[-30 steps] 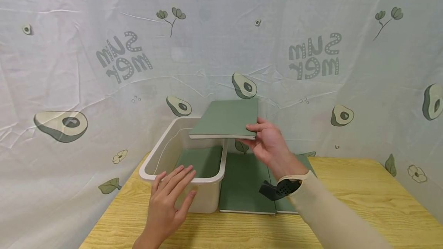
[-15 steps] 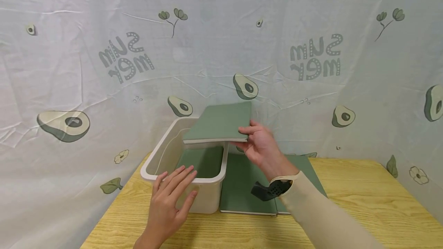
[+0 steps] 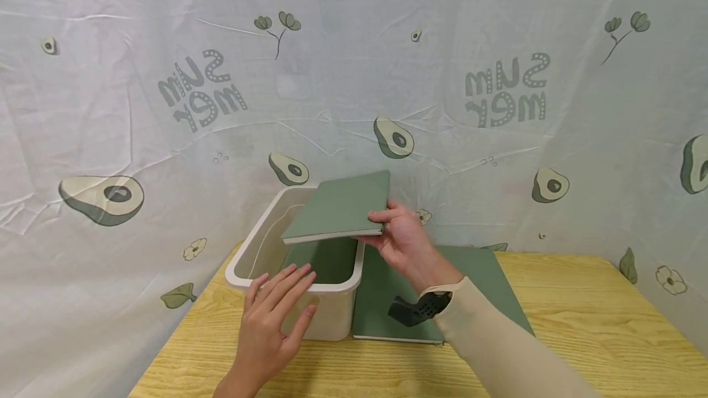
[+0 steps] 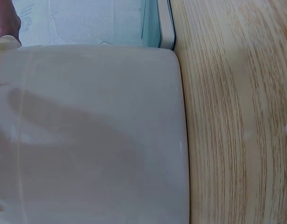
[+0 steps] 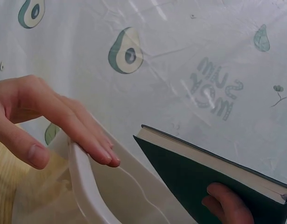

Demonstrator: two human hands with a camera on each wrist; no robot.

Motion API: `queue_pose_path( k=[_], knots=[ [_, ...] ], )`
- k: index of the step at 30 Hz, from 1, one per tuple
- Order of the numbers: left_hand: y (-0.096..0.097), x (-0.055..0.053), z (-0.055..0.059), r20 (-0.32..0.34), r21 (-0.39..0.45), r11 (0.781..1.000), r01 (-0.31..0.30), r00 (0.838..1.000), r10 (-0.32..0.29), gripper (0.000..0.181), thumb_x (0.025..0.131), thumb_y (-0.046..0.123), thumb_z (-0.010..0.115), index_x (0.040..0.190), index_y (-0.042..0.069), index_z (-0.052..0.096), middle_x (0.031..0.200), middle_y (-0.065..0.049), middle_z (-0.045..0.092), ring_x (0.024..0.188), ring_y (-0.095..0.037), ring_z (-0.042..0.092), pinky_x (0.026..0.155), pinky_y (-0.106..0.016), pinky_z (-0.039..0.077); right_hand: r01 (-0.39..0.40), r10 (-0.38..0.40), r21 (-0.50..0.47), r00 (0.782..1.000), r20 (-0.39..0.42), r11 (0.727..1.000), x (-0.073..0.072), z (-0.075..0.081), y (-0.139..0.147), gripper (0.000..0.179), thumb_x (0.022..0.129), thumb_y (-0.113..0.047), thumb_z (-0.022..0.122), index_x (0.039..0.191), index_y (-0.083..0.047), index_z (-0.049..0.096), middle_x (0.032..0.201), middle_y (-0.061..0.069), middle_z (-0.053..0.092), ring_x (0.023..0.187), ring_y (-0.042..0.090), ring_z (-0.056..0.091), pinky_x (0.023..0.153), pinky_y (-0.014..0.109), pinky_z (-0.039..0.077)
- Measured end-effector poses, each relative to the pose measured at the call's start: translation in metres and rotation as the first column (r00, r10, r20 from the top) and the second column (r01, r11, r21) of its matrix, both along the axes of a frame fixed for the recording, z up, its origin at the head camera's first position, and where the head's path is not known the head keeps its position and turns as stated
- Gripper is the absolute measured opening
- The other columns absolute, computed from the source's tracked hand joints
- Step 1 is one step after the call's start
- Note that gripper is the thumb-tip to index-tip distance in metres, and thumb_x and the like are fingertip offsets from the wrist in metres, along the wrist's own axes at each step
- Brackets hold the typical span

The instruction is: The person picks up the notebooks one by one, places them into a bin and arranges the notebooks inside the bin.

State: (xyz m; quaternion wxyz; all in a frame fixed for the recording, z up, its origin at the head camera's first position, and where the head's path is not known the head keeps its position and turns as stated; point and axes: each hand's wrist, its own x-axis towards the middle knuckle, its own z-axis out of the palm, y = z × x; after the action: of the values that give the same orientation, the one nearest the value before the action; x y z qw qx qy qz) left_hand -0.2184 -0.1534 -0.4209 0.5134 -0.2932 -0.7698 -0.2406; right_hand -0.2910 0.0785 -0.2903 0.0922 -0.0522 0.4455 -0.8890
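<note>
R hand [image 3: 406, 241] pinches bk [image 3: 340, 204] over bin [image 3: 329, 318]; L hand [image 3: 271, 318], fingers straight, on bin rim [image 5: 82, 182].
2nd bk [image 3: 332, 261] in bin: head view only.

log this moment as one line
right hand: holds green book over white bin; left hand: on bin rim; in bin: another book

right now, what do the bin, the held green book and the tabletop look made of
Bin: probably plastic, off-white with a soft sheen; smooth walls, rounded corners.
Held book: matte green cover, perhaps cloth or coated board; pale pages, likely paper.
Tabletop: yellowish wood grain shows; real wood or laminate, I can't tell.
</note>
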Motion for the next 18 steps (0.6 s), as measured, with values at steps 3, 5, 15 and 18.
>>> queue_pose_path(
  k=[3, 5, 15, 18],
  knots=[
    [0.000, 0.000, 0.000, 0.003, -0.003, 1.000, -0.002, 1.000, 0.002, 0.042, 0.108, 0.042, 0.059, 0.138, 0.016, 0.072, 0.138, -0.007, 0.074, 0.131, -0.029, 0.064, 0.129, -0.034, 0.020, -0.003, 0.003, 0.008, 1.000, 0.003, 1.000, -0.001, -0.003, -0.003, 0.065, 0.105, 0.009, 0.040, 0.166, -0.009, 0.029, 0.166, 0.018, 0.037, 0.150, 0.038, 0.046, 0.119, 0.069, 0.035],
    [0.000, 0.000, 0.000, 0.009, -0.007, 1.000, -0.005, 1.000, 0.005, 0.042, 0.109, 0.043, 0.058, 0.138, 0.016, 0.072, 0.138, -0.007, 0.073, 0.131, -0.030, 0.064, 0.129, -0.033, 0.019, -0.004, 0.004, 0.011, 1.000, 0.004, 1.000, -0.001, -0.004, -0.004, 0.066, 0.104, 0.010, 0.040, 0.166, -0.009, 0.029, 0.166, 0.018, 0.037, 0.150, 0.039, 0.046, 0.118, 0.069, 0.035],
    [0.000, 0.001, 0.000, 0.009, -0.005, 1.000, -0.005, 1.000, 0.005, 0.042, 0.108, 0.042, 0.058, 0.138, 0.016, 0.072, 0.138, -0.007, 0.073, 0.131, -0.030, 0.064, 0.128, -0.034, 0.020, -0.006, 0.005, 0.051, 1.000, 0.016, 0.999, -0.002, -0.014, -0.013, 0.065, 0.101, 0.013, 0.042, 0.164, -0.001, 0.031, 0.162, 0.024, 0.039, 0.147, 0.042, 0.048, 0.116, 0.071, 0.037],
    [0.000, 0.000, 0.000, 0.004, -0.004, 1.000, -0.001, 1.000, 0.001, 0.042, 0.108, 0.042, 0.060, 0.138, 0.016, 0.072, 0.138, -0.008, 0.073, 0.132, -0.029, 0.064, 0.128, -0.035, 0.020, 0.000, -0.001, 0.059, 1.000, 0.012, 0.998, -0.003, -0.016, -0.016, 0.064, 0.101, 0.013, 0.042, 0.163, 0.000, 0.032, 0.161, 0.025, 0.041, 0.147, 0.043, 0.049, 0.115, 0.071, 0.038]
  ],
)
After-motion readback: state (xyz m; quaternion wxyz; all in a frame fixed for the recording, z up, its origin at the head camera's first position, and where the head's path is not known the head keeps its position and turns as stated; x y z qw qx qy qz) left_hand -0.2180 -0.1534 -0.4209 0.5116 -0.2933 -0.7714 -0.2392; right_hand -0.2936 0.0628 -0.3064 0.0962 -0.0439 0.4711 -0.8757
